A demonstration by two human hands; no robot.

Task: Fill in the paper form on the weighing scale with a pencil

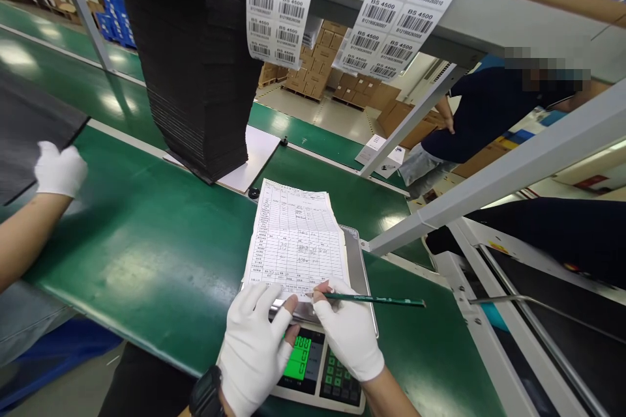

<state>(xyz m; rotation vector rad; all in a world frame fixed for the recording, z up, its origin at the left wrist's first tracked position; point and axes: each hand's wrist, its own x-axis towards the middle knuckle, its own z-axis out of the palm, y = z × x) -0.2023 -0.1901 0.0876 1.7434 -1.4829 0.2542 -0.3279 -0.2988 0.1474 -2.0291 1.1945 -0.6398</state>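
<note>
A printed paper form (298,228) with a table of handwritten entries lies tilted over the metal pan of a weighing scale (359,260). My left hand (254,339), in a white glove with thumb and index tip bare, holds the form by its lower left edge, the fingers bent over it. Between the fingers of my right hand (349,329), gloved the same way, is a green pencil (376,300). Its tip meets the bottom of the form. Below, the scale's green lit display (298,361) is partly covered by my left hand; the keypad (340,378) shows beside it.
A tall stack of black sheets (195,71) stands on a white board (254,150). Barcode label sheets (281,6) hang from the rail above. At left, another person's gloved hand (59,169) touches a black sheet (34,124). A metal frame (499,169) rises at right, with a person (484,111) beyond.
</note>
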